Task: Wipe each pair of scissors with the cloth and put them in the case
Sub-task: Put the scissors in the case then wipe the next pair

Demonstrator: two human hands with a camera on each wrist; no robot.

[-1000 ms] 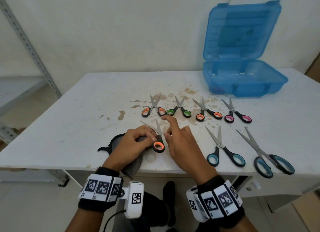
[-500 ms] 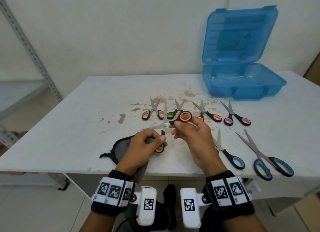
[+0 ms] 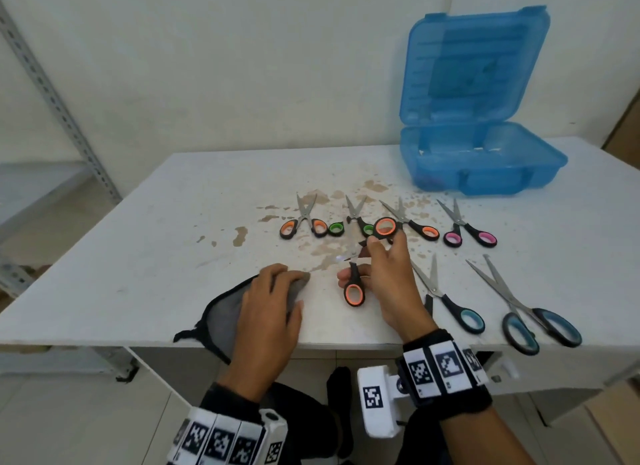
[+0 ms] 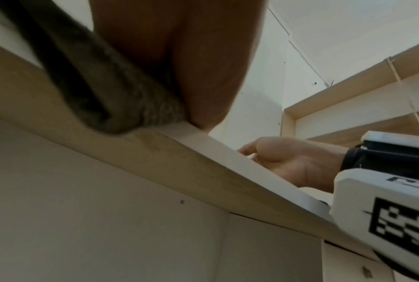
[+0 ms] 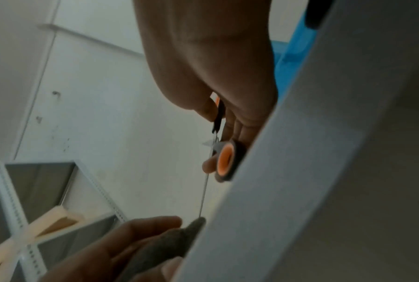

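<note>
Your table [image 3: 138, 256] is a matte white slab with brown rust-like stains around its middle and a square front edge. On it lie slim steel-bladed scissors with black plastic handles and coloured rubbery ring liners: an orange pair [image 3: 304, 222], a green pair [image 3: 349, 222], another orange pair [image 3: 415, 225] and a pink pair [image 3: 467, 230] in a row at 12 o'clock from your hands, then two longer teal pairs [image 3: 450, 301] [image 3: 533, 312] at 3 o'clock, the outer one with its rings at the front edge.

The translucent blue hard-plastic case [image 3: 485, 166] stands open at 1 o'clock, lid upright, well apart from the scissors. The left half of the tabletop is bare.

Your right hand [image 3: 388, 281] grips the opened orange-handled scissors [image 3: 354, 291] just above the table: thumb and fingers curl round them at the pivot, one ring toward you, the other ring away from you. In the right wrist view one thin blade points toward the cloth.

Your left hand [image 3: 270, 308] lies on the soft grey cloth [image 3: 225, 312] with black edging at the front edge, which it overhangs, fingers curved over a bunched fold and clasping it.
</note>
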